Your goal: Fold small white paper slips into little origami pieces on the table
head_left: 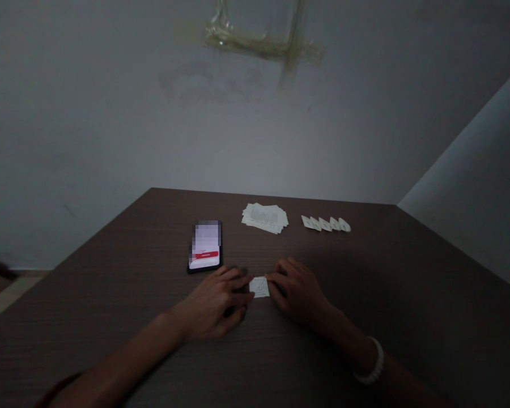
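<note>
A small square of folded white paper (260,287) with printed lines lies on the table between my hands. At its left edge, my left hand (223,300) pinches or presses the paper with thumb and fingertips. The fingers of my right hand (295,288) are on the opposite edge, with the thumb low along that side. Both hands rest close to the dark tabletop, and the right wrist wears a white beaded bracelet (374,362). Parts of the paper's edges are hidden under the fingertips.
A phone (205,245) with a lit screen lies beyond my left hand. Further back is a loose stack of printed papers (265,217), and to its right a row of several small folded paper pieces (325,224). A wall (276,141) stands behind the brown table (131,249).
</note>
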Motion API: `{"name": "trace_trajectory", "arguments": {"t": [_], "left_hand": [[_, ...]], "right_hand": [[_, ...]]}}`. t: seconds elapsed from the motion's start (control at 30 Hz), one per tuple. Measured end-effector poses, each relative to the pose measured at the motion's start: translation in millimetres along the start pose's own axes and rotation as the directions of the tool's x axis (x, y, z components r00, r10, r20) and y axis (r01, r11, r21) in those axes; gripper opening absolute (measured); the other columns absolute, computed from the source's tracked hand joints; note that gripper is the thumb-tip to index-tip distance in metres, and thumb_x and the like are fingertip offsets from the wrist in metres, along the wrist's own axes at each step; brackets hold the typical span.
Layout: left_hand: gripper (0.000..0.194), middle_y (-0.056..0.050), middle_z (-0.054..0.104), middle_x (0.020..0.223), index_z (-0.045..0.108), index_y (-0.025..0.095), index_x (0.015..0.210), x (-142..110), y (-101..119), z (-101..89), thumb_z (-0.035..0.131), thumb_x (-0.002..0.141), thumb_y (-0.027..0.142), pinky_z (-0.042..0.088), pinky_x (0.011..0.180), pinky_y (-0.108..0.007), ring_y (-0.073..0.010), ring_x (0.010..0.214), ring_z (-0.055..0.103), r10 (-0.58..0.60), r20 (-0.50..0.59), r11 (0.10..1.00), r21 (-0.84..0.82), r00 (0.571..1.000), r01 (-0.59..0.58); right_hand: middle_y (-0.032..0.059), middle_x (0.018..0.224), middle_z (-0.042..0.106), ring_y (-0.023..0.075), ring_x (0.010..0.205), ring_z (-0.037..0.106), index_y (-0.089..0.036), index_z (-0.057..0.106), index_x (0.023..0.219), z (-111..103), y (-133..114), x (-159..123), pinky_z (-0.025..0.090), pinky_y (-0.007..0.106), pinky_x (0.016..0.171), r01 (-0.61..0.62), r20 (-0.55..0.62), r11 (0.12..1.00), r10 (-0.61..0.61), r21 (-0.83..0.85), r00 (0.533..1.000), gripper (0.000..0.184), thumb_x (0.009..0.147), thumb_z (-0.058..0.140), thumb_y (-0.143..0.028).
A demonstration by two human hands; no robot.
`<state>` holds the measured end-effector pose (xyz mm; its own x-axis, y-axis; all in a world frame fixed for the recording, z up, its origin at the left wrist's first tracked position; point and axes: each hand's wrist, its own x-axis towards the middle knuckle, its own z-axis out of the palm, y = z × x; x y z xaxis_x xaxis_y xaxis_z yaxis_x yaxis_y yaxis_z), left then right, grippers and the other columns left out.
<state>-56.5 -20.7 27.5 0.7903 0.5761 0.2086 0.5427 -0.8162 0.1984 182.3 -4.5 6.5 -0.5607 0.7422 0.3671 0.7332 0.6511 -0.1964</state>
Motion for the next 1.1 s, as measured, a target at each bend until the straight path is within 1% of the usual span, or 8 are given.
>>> {"name": "trace_trajectory", "arguments": {"t": [0.1, 0.17, 0.23, 0.4, 0.53, 0.63, 0.8, 1.1], "left_hand": [[0.032, -0.008, 0.057, 0.132, 0.066, 0.024, 0.115, -1, 1, 0.0, 0.052, 0.085, 0.023, 0.039, 0.095, -0.047, -0.0299, 0.115, 0.051, 0.007, -0.012, 1.000, 0.001, 1.000, -0.007], [0.033, -0.008, 0.057, 0.132, 0.065, 0.024, 0.116, -2, 0, 0.7, 0.052, 0.086, 0.023, 0.039, 0.095, -0.047, -0.0303, 0.115, 0.051, 0.010, -0.010, 1.000, 0.006, 1.000, -0.010], [0.033, -0.007, 0.057, 0.132, 0.065, 0.025, 0.116, -2, -1, 1.8, 0.053, 0.085, 0.023, 0.039, 0.094, -0.047, -0.0302, 0.115, 0.051, 0.009, -0.014, 1.000, 0.003, 1.000, -0.009], [0.032, -0.006, 0.058, 0.130, 0.066, 0.024, 0.114, -1, -2, 2.9, 0.053, 0.085, 0.022, 0.040, 0.094, -0.045, -0.0289, 0.113, 0.050, 0.008, -0.049, 0.999, -0.030, 0.999, -0.010], [0.025, -0.005, 0.060, 0.126, 0.070, 0.024, 0.103, 1, -1, -0.1, 0.054, 0.084, 0.020, 0.040, 0.092, -0.044, -0.0277, 0.109, 0.051, -0.003, -0.034, 0.998, -0.065, 0.999, 0.001], [0.024, -0.004, 0.060, 0.127, 0.071, 0.024, 0.099, 2, 0, -3.2, 0.056, 0.082, 0.018, 0.041, 0.091, -0.043, -0.0267, 0.107, 0.051, -0.006, -0.016, 0.997, -0.080, 1.000, 0.004], [0.027, -0.005, 0.058, 0.132, 0.070, 0.025, 0.104, 1, -1, -5.2, 0.057, 0.081, 0.018, 0.040, 0.094, -0.044, -0.0281, 0.113, 0.049, -0.007, 0.003, 0.997, -0.081, 1.000, 0.007], [0.028, -0.004, 0.057, 0.132, 0.071, 0.025, 0.104, 1, -2, -3.9, 0.058, 0.081, 0.018, 0.041, 0.094, -0.043, -0.0274, 0.113, 0.048, 0.017, -0.016, 0.997, -0.077, 1.000, -0.018]], "right_hand": [[0.0077, 0.099, 0.059, 0.0207, 0.091, 0.049, -0.020, 0.066, 0.105, -1, 1, -1, 0.039, 0.034, 0.081, 0.098, 0.025, 0.995, -0.098, -0.015, 0.995, 0.021, 0.088, 0.054, -0.017], [0.0077, 0.107, 0.059, 0.0212, 0.095, 0.049, -0.021, 0.064, 0.111, 0, 2, -2, 0.040, 0.034, 0.083, 0.201, 0.070, 0.980, -0.200, 0.001, 0.977, 0.028, 0.086, 0.054, -0.012], [0.0074, 0.114, 0.059, 0.0218, 0.100, 0.049, -0.023, 0.063, 0.113, 1, 4, -3, 0.040, 0.036, 0.084, 0.264, 0.102, 0.964, -0.264, 0.019, 0.959, 0.034, 0.083, 0.054, -0.008], [0.0072, 0.117, 0.060, 0.0227, 0.104, 0.050, -0.023, 0.063, 0.112, 3, 4, -3, 0.040, 0.037, 0.085, 0.252, 0.111, 0.967, -0.254, 0.031, 0.961, 0.035, 0.082, 0.054, -0.007], [0.0071, 0.118, 0.061, 0.0222, 0.103, 0.050, -0.023, 0.061, 0.115, 1, 3, -3, 0.040, 0.037, 0.085, 0.264, 0.128, 0.965, -0.262, 0.000, 0.957, 0.030, 0.090, 0.049, -0.011], [0.0085, 0.119, 0.060, 0.0224, 0.102, 0.050, -0.025, 0.059, 0.120, 1, 5, -3, 0.039, 0.036, 0.083, 0.307, 0.144, 0.951, -0.299, -0.035, 0.943, 0.032, 0.091, 0.050, -0.014], [0.0098, 0.123, 0.056, 0.0219, 0.102, 0.050, -0.031, 0.055, 0.126, 1, 7, -3, 0.038, 0.035, 0.081, 0.349, 0.162, 0.936, -0.338, -0.044, 0.927, 0.040, 0.089, 0.054, -0.015], [0.0096, 0.120, 0.057, 0.0220, 0.103, 0.050, -0.034, 0.056, 0.125, 6, 11, -4, 0.037, 0.036, 0.082, 0.370, 0.152, 0.926, -0.356, -0.071, 0.922, 0.044, 0.089, 0.053, -0.009]]}}
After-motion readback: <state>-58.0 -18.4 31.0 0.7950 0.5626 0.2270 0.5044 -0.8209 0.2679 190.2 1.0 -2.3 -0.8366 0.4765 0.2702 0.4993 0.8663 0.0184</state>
